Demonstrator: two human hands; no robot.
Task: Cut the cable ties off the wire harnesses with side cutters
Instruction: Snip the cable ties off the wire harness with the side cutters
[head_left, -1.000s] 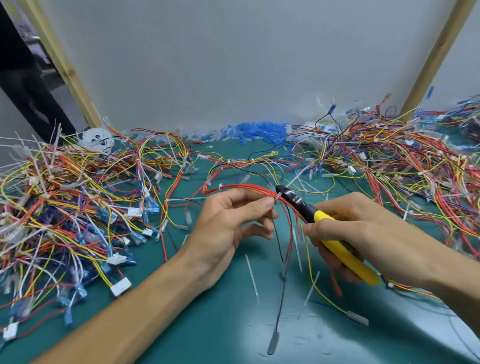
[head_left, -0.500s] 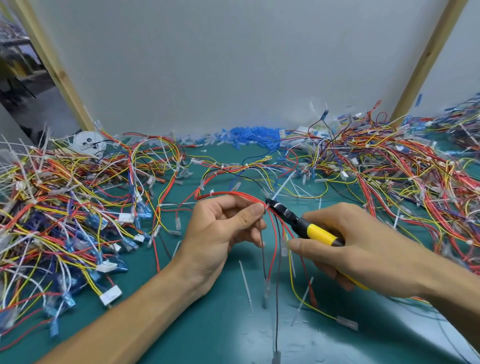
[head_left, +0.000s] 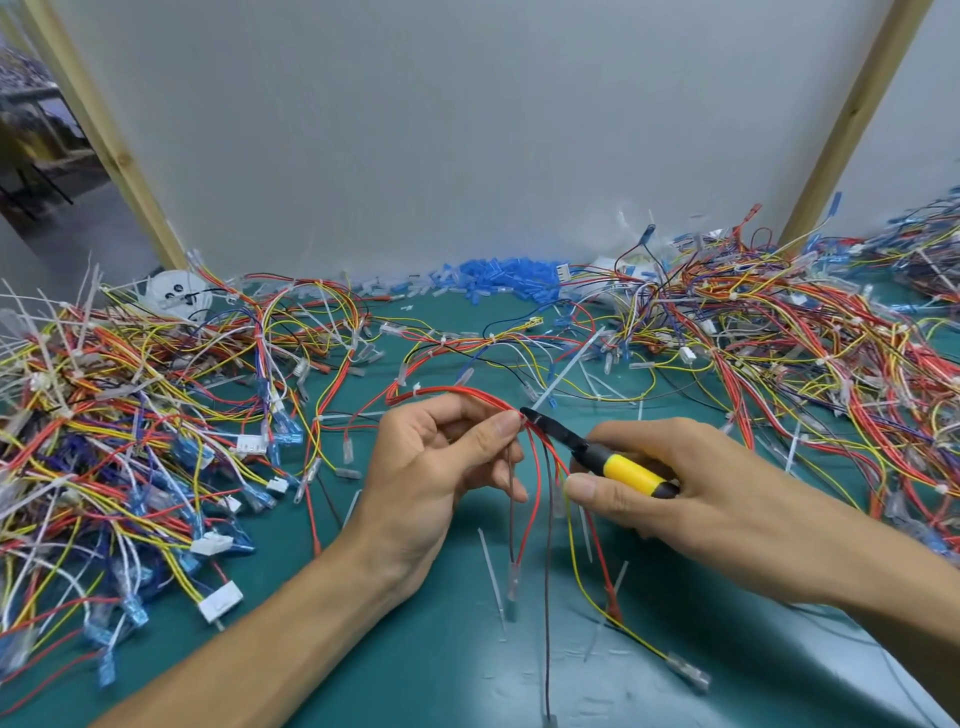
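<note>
Head view, with everything placed from the side cutters (head_left: 597, 457). Far to their left lies a heap of tied wire harnesses (head_left: 130, 415). Just left of them, the left hand (head_left: 436, 467) pinches a red harness (head_left: 457, 394) between thumb and forefinger, right at the black tip. At their right end, the right hand (head_left: 685, 504) wraps the yellow handle (the blade opening is too small to tell). The cut likely goes best nipping only the tie, with the wires held taut and clear.
</note>
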